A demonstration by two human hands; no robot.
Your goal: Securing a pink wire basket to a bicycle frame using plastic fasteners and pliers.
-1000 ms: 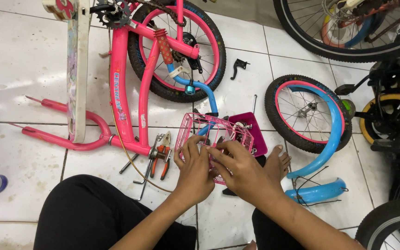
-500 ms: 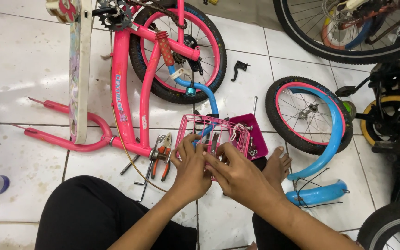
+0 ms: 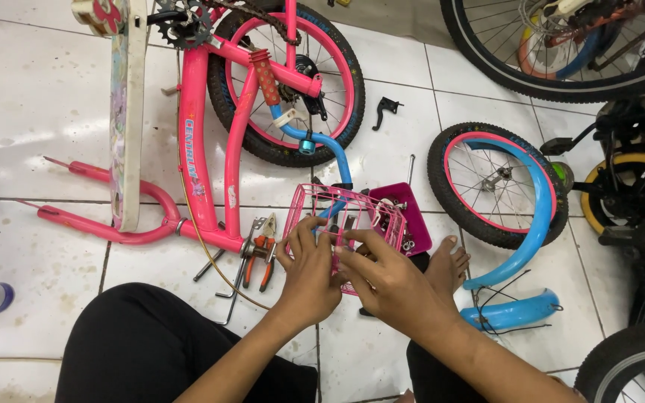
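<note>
Wire basket (image 3: 341, 213): pink mesh. Parts tray (image 3: 404, 216) behind it: magenta. Bike frame (image 3: 203, 149): hot pink, with a red-patterned grip (image 3: 266, 77) and a blue handlebar (image 3: 322, 145). Loose wheel (image 3: 498, 183): black tyre, pink rim, blue mudguard (a second blue mudguard (image 3: 513, 310) lies near the floor's right edge). Pliers (image 3: 261, 254): orange-red handles. Floor (image 3: 31, 97): white glossy tiles with dark grout. Trousers (image 3: 151, 343): black. Wheel (image 3: 636, 190) at right edge: yellow rim.

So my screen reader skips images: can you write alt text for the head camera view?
Seen from above, a seated person's left hand and right hand grip a pink wire bicycle basket over a white tiled floor. Around it lie a pink children's bike frame, pliers, a magenta parts tray and a loose wheel with a blue fender.
</note>
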